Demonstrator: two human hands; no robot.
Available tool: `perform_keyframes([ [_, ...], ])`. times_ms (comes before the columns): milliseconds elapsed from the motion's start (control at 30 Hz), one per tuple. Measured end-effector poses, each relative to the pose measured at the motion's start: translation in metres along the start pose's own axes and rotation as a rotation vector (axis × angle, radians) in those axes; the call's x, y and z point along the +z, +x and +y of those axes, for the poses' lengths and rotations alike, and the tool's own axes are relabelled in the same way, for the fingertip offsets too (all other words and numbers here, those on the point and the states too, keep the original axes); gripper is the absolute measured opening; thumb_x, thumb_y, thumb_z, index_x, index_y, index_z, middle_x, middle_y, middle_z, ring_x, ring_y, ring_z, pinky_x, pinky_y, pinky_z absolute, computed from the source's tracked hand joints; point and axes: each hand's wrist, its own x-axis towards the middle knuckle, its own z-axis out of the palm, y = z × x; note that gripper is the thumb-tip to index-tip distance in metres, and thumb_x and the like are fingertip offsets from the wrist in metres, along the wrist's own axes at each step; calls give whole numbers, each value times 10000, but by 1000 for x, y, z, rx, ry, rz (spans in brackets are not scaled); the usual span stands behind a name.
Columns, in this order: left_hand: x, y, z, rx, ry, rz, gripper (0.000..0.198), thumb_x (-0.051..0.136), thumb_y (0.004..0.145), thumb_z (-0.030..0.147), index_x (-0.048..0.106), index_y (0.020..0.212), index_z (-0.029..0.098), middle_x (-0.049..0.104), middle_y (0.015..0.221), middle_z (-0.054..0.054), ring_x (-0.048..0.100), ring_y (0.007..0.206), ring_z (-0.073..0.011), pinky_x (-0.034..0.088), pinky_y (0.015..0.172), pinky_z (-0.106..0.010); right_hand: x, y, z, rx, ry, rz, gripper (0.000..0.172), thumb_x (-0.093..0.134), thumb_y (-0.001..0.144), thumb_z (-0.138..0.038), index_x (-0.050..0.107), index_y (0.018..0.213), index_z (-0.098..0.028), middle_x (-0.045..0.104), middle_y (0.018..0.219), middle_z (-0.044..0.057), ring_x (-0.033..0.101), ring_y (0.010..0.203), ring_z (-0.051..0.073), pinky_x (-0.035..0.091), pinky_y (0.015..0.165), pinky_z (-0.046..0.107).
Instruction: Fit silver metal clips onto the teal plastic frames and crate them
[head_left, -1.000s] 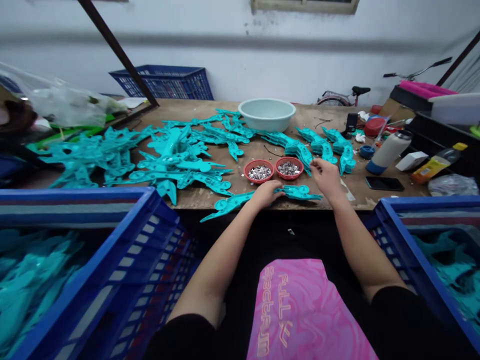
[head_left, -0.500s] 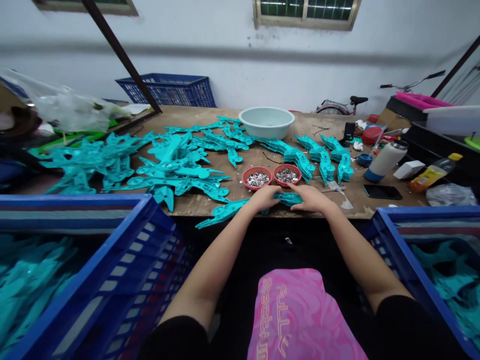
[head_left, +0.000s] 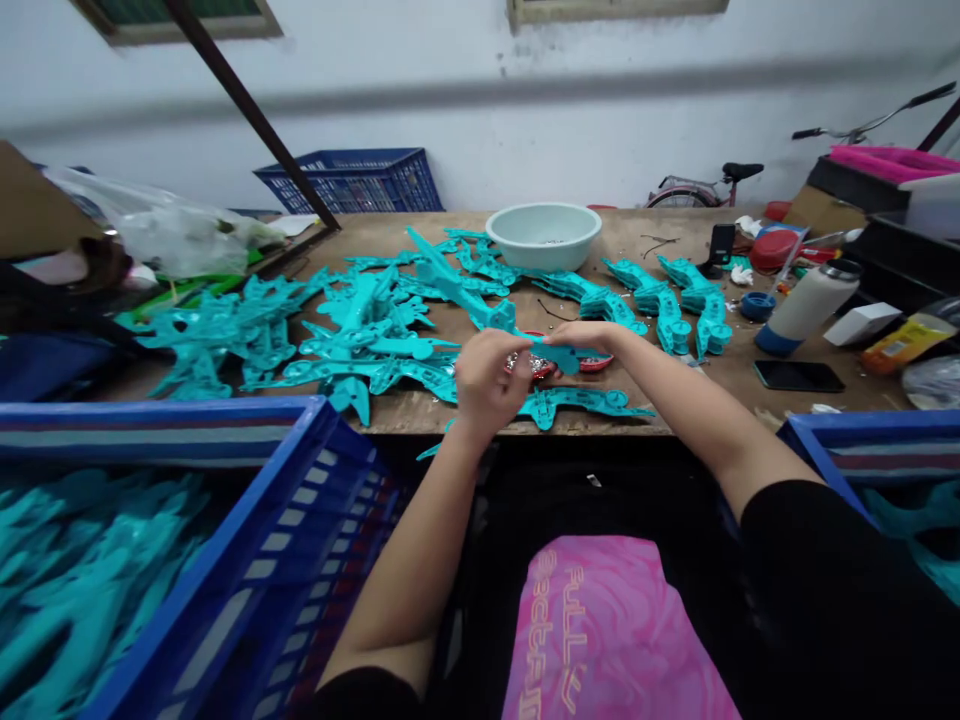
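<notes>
Holding a teal part (head_left: 480, 305) aloft at mid-frame, slanting toward upper left, gripped in the fingers of the right hand (head_left: 592, 336)! Bending the fingers of the left hand (head_left: 484, 385) close against it, cannot tell whether gripping. Half hiding two red baskets (head_left: 600, 366) of metal bits (head_left: 538, 366). Spotting another part (head_left: 577, 400) on the table (head_left: 637, 230) just below, and a pale basin (head_left: 544, 250) at upper centre.

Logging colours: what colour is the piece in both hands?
The held piece is turquoise, seen best in the head view.
</notes>
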Motion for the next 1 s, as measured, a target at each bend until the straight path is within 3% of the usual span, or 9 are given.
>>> perform_keyframes([
  [133,23,-57,-37,-186,45,-422,278,564,1149,395,798,1182,248,844,1175,-82,795,1115,-249,632,1034,-406,0,8,-3,98,229,139,466,898,843,-675,769,834,-227,857,894,90,809,893,300,684,886,412],
  [233,45,-94,-59,-243,86,-713,344,618,1125,452,791,1340,247,798,1427,-111,727,1374,-304,566,1226,-479,-15,-9,-4,18,355,248,441,824,922,-650,739,906,-218,822,822,97,808,854,319,704,896,493],
  [433,74,-132,-62,-232,157,-800,418,600,1125,470,757,1486,330,624,1703,-74,591,1585,-349,499,1301,-567,-96,-64,-7,60,91,706,316,583,1061,-449,728,979,-181,821,948,159,807,880,333,702,880,540],
  [533,74,-137,-63,-189,178,-809,494,649,1097,526,721,1542,324,580,1741,-79,566,1610,-361,487,1310,-575,-119,-105,6,102,-129,966,242,681,996,-356,772,1125,-173,822,1219,169,779,1141,368,632,1090,603],
  [600,73,-139,-67,-155,181,-791,528,698,1066,517,712,1547,299,570,1746,-95,568,1608,-374,505,1291,-587,-104,-133,23,76,-320,1097,413,753,952,-372,785,1316,-179,768,1436,171,677,1395,410,488,1272,655],
  [667,74,-141,-70,-101,174,-750,472,709,1065,454,738,1499,270,628,1693,-110,598,1585,-366,511,1291,-587,-65,-155,42,16,-523,1146,609,759,965,-450,729,1511,-183,701,1570,176,576,1541,428,394,1347,665],
  [833,75,-149,-56,217,111,-575,164,715,1088,341,820,1177,252,842,1363,-81,756,1393,-306,570,1218,-517,44,-170,84,-123,-697,804,726,721,1045,-541,607,1693,-234,727,1494,154,698,1388,365,558,1230,538],
  [933,59,-147,-31,406,75,-450,116,756,1069,363,798,1067,254,879,1094,-38,840,1089,-239,626,948,-404,64,-157,101,-154,-732,627,721,757,1037,-509,606,1698,-263,709,1481,149,713,1339,352,590,1187,510],
  [1000,40,-138,-15,405,113,-417,86,763,1061,341,789,1082,262,873,1063,-25,830,1063,-231,600,922,-399,63,-145,108,-144,-770,547,729,769,1034,-477,599,1703,-245,698,1491,164,704,1341,361,582,1195,522],
])
